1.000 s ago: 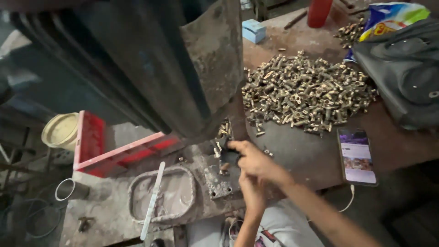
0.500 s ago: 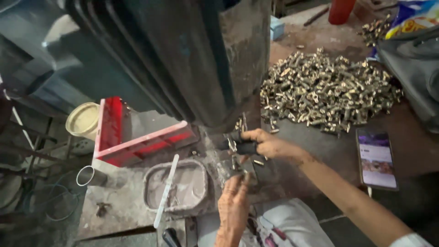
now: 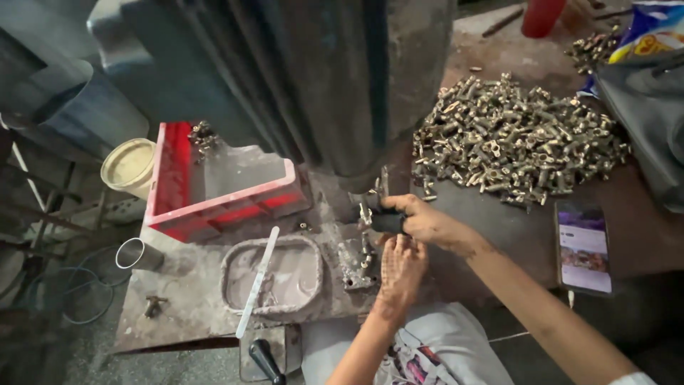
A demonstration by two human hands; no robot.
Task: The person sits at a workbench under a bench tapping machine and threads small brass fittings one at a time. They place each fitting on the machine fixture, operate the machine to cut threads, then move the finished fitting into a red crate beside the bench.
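Surface: a grimy, grey-stained metal workbench (image 3: 178, 299) ran across the near left; to the right it gave way to a dark brown tabletop (image 3: 641, 242).
Machine: a large dark press column (image 3: 320, 78) rose over the middle of the bench.
Right hand: the right hand (image 3: 420, 221) was closed around a small black handle (image 3: 388, 223) just below the column, fingers curled tight on it.
Left hand: the left hand (image 3: 400, 271) lay near the metal fixture (image 3: 356, 260), fingers extended and close together; whether it held anything could not be told.
Work piece: the fixture stood on the bench directly under the column, just left of both hands.
Near left: a shallow grey tray (image 3: 271, 278) held cloudy liquid, with a white stick (image 3: 258, 279) lying across it.
Far left: a red plastic crate (image 3: 221, 185) sat beside a cream tub (image 3: 130, 166).
Far right: a heap of brass fittings (image 3: 513, 142) lay on the tabletop.
Right edge: a phone (image 3: 584, 246) lay screen up, lit.
Room: dim workshop, cables and pipes on the floor at left.
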